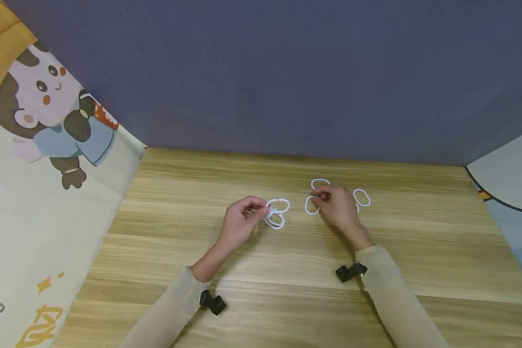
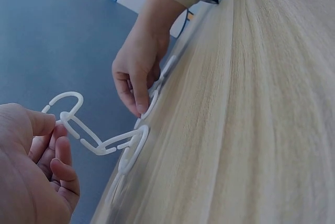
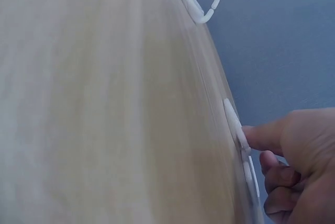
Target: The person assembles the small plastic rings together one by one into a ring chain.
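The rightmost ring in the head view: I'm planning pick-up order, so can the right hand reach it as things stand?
Probably yes: the rightmost ring lies beside the right hand with nothing visibly covering it. That hand is busy with another ring, though, so would likely have to leave that first.

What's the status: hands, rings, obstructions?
Left hand holding chain of linked white rings. Right hand fingertips at single ring on table. Nearby rings might crowd right hand; some partly hidden in head view.
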